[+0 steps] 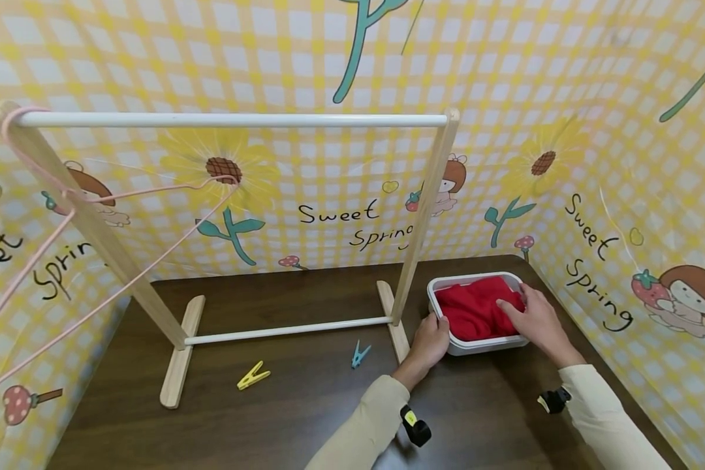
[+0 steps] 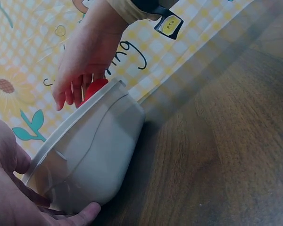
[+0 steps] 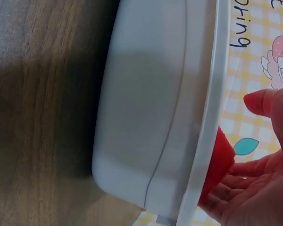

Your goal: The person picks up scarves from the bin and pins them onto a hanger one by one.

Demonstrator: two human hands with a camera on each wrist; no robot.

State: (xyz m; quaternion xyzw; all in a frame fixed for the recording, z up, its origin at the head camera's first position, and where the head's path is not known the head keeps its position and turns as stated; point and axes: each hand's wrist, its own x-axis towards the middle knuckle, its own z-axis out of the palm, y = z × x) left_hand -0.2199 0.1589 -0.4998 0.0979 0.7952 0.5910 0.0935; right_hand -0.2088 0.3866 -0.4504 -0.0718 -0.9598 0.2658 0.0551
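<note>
A white plastic tub (image 1: 486,347) stands at the right of the table, with a folded red cloth (image 1: 470,307) inside it. My left hand (image 1: 430,341) grips the tub's left side, thumb near the rim and fingers against the wall below in the left wrist view. Over the tub's right edge reaches my right hand (image 1: 537,318). Its fingers touch the red cloth (image 3: 219,165) in the right wrist view, while the thumb stands apart from them. The cloth's lower part is hidden by the tub wall.
Left of the tub stands a wooden rack with a white top bar (image 1: 241,120). A pink hanger (image 1: 153,261) hangs at its left end. On the table (image 1: 258,431) lie a yellow clothespin (image 1: 252,376) and a blue clothespin (image 1: 360,355). Patterned cloth walls (image 1: 329,163) surround the table.
</note>
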